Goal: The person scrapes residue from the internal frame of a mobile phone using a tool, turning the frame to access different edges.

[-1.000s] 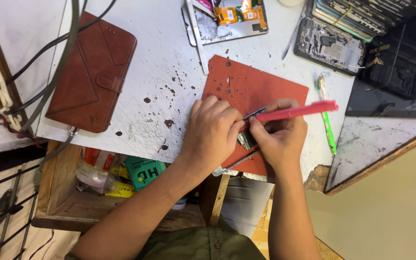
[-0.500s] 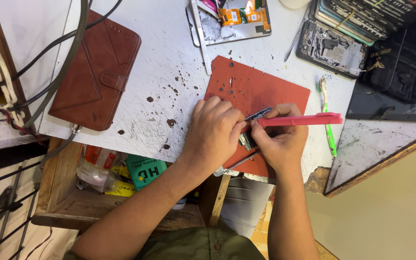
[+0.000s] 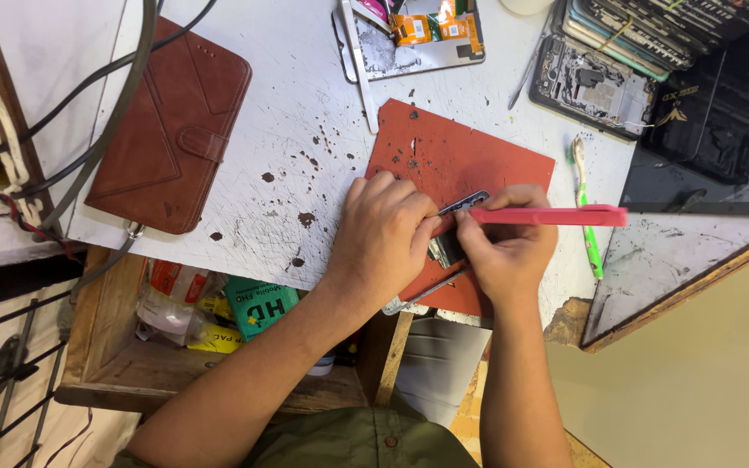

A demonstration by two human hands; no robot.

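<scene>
My left hand (image 3: pixel 385 236) pinches a small dark phone part (image 3: pixel 464 204) over a red work mat (image 3: pixel 457 160) on the scratched white bench (image 3: pixel 305 95). My right hand (image 3: pixel 508 247) grips a long pink tool (image 3: pixel 556 215), its tip against that part. Between the two hands a small metallic piece (image 3: pixel 444 251) shows, mostly hidden. A thin metal tool (image 3: pixel 422 295) lies under my left hand at the mat's near edge.
A brown folio case (image 3: pixel 171 130) lies at left with black cables (image 3: pixel 123 95) over it. An opened phone (image 3: pixel 413 35), a stripped phone frame (image 3: pixel 591 82), a dark tablet screen (image 3: pixel 708 152) and a green toothbrush (image 3: pixel 584 208) surround the mat. An open drawer (image 3: pixel 184 312) holds packets below.
The pink tool has dipped from a slight upward tilt to level. Both hands stayed together on the small part over the mat.
</scene>
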